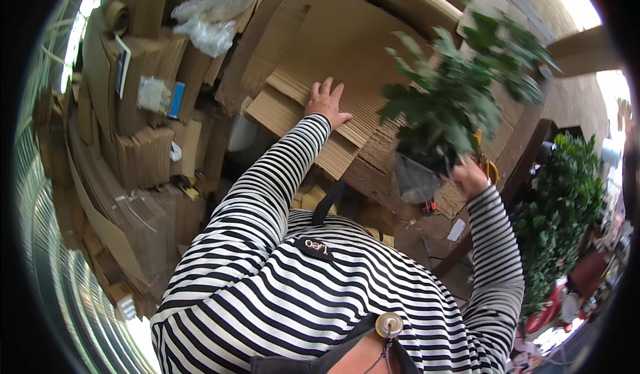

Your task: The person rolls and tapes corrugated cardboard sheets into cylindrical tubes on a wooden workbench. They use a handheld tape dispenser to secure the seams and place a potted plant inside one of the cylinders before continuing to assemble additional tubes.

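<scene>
My left hand (325, 102) lies with its fingers spread on a corrugated cardboard sheet (291, 111) at the middle of the work surface. On the right, my right hand (470, 177) is closed on the edge of a potted plant (443, 97) with broad green leaves, slightly blurred. Clear plastic (415, 177) wraps its dark pot. The plant is held tilted above the surface, its leaves spreading away from me. A yellow loop-shaped handle (492, 172) shows just beyond my right hand, its lower part hidden. Below the pot lies a small red and black object (429, 207).
Stacks of folded cardboard (143, 154) fill the left side, with a crumpled clear plastic bag (213, 21) on top. More leafy green plants (563, 207) stand at the right. A white paper slip (457, 230) lies near the table's edge. Further cardboard (360, 24) covers the far side.
</scene>
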The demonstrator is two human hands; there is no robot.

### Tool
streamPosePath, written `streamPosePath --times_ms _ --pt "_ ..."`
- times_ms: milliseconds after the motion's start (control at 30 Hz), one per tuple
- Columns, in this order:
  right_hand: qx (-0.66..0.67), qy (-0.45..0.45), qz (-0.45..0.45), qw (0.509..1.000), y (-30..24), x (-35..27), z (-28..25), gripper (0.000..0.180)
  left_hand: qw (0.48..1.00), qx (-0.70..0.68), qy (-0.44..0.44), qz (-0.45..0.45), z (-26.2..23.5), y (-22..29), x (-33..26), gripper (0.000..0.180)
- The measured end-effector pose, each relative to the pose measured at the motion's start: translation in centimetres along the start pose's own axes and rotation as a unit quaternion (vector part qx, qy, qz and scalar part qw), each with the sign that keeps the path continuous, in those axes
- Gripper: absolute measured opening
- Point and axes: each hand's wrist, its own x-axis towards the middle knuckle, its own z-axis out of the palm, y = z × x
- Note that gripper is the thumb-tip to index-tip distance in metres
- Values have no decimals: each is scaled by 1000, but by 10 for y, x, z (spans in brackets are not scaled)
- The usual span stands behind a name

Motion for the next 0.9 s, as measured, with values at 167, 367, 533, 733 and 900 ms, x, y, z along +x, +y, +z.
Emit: streamPosePath --times_ms 167,367,533,733,900 --pt "-340 -76 188 918 -51 117 40 72 991 52 -84 94 12 -34 12 73" --pt "-417 -21 205 886 -49 175 99 86 986 -100 -48 128 58 -61 21 69" --pt "-489 9 172 855 -39 185 104 93 973 -155 -59 159 62 -76 17 65" --pt "-568 30 68 820 -22 168 112 91 962 -164 -131 176 2 -84 -4 56" --pt "-672 96 37 733 -2 161 130 93 959 -140 -41 244 110 -87 31 46"
